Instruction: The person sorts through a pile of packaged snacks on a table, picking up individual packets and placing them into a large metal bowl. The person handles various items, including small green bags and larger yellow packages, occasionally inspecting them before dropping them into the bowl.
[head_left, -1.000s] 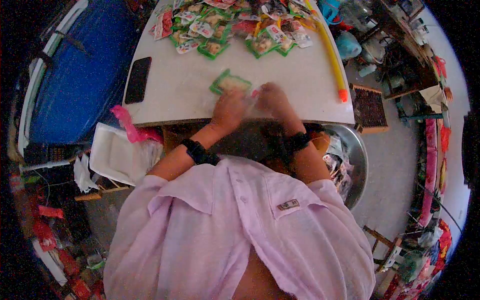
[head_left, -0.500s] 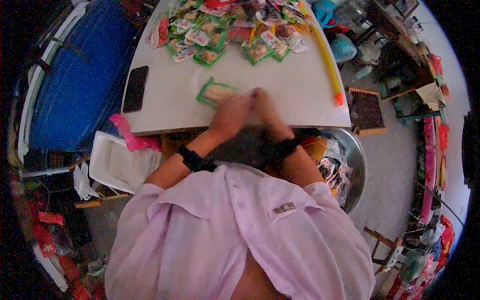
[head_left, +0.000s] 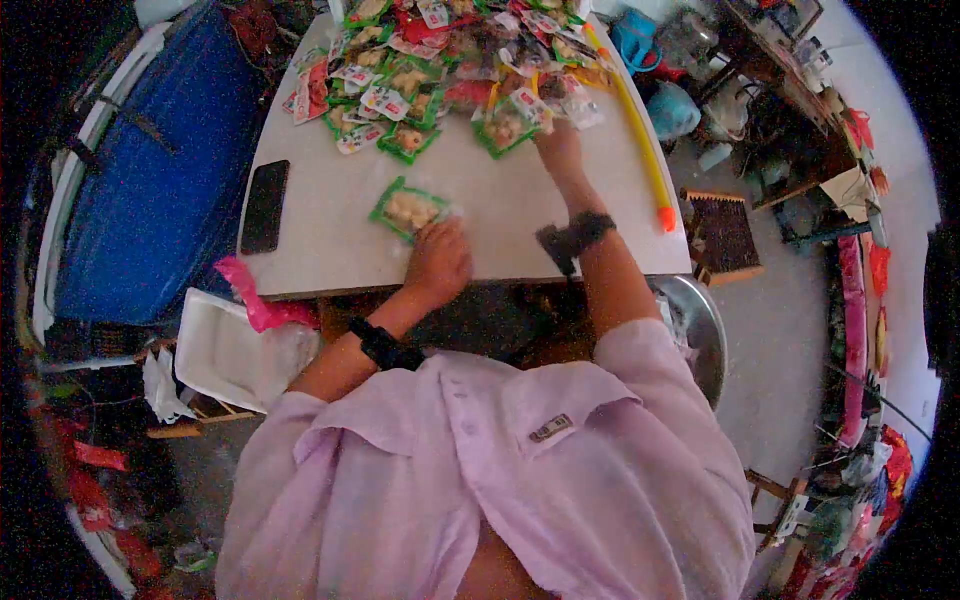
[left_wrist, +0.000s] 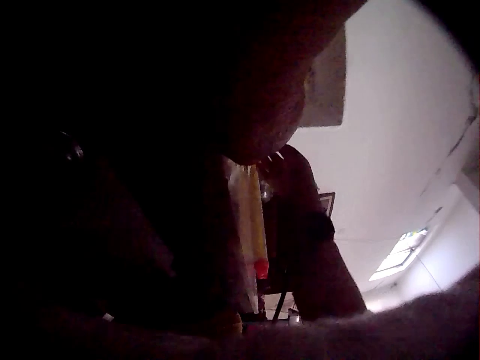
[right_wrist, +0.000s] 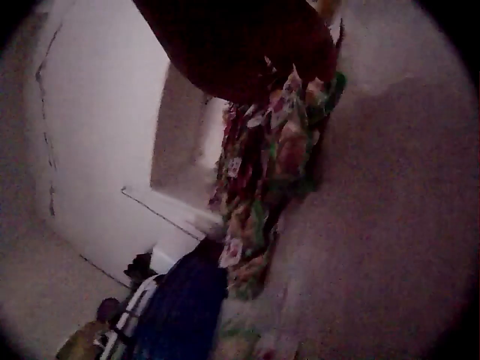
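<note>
A clear food packet with green edges and pale pieces inside (head_left: 410, 208) lies near the front of the white table (head_left: 340, 215). My left hand (head_left: 440, 262) pinches its lower right corner with curled fingers. My right hand (head_left: 560, 152) is stretched forward to the near edge of a pile of similar packets (head_left: 410, 85). Its fingertips overlap a green-edged packet (head_left: 505, 130) and small whitish sachets (head_left: 578, 105); I cannot tell whether they grip one. In the right wrist view, the dark hand (right_wrist: 255, 49) hangs over the pile's edge.
A black phone (head_left: 265, 207) lies at the table's left side. Along the right edge runs a yellow stick with an orange end (head_left: 645, 150). Below the table are a white foam box (head_left: 225, 350) with pink plastic (head_left: 250, 295) at left and a metal basin (head_left: 708, 330) at right.
My hands have parted: the right moved forward to the pile, while the left drew the green-edged packet left and toward me. The pinkish bit seen earlier between the hands no longer shows.
</note>
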